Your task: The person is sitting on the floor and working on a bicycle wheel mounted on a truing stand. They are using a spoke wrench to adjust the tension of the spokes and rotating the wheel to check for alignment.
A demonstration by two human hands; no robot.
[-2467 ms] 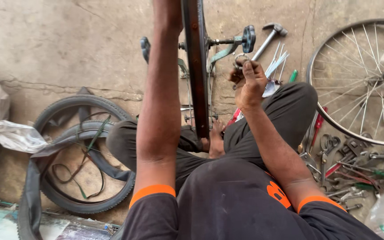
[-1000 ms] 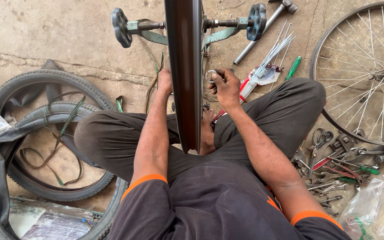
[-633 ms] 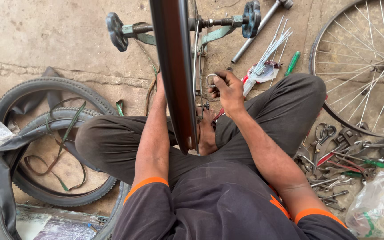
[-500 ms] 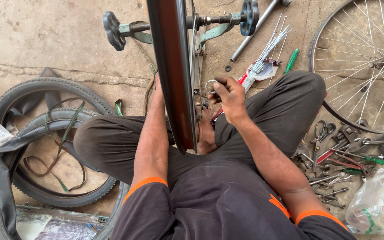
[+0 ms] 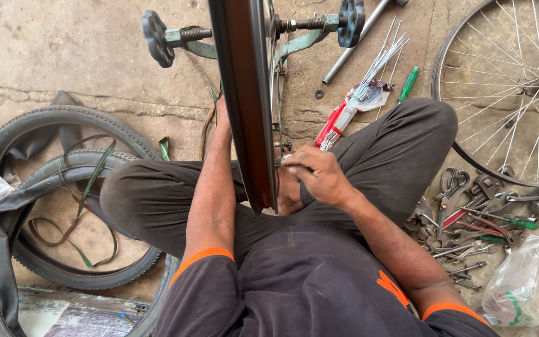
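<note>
The dark wheel rim (image 5: 244,106) stood on edge between my knees, its long axis running straight away from me. My right hand (image 5: 319,178) sat just right of it, fingers pinched at the spokes; my left hand (image 5: 222,122) rested against its far left side, grip hidden.

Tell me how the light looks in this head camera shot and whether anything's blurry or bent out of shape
Head view: soft, even daylight, only faint shadows on the concrete floor, no strong glare. The wheel rim nearest the lens looms large and slightly soft. The right hand, the loose spokes and the spare wheel look sharp. The left hand is mostly hidden behind the rim.
</note>
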